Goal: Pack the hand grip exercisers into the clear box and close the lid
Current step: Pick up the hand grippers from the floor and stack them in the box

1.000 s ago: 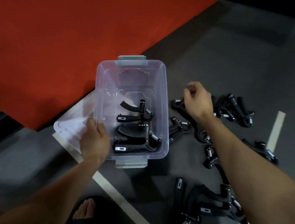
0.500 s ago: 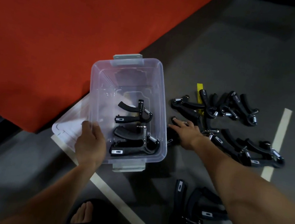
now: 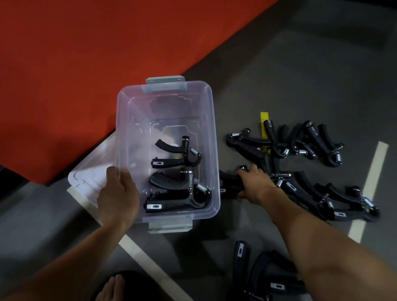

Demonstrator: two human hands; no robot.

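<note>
At the far left we see a red mat [image 3: 80, 48] lying on the grey floor [image 3: 327, 66], and just beside its edge the clear lid [image 3: 86, 176] lies flat, partly under the clear box [image 3: 172, 112]. Our left hand [image 3: 118, 196] grips the box's near-left rim, fingers curled over the wall. Inside the open box lie three black hand grip exercisers [image 3: 177, 172], stacked toward the near end. Just right of the box, our right hand [image 3: 254, 184] curls around the handle of a floor exerciser [image 3: 228, 182]. Beyond it a loose pile of exercisers [image 3: 315, 169] is spread across the floor, over a yellow strip [image 3: 263, 119] and beside a white line [image 3: 368, 191]. Nearer us lie two more exercisers [image 3: 256, 282], and a bare foot in a black sandal [image 3: 112, 290] shows at the bottom.
</note>
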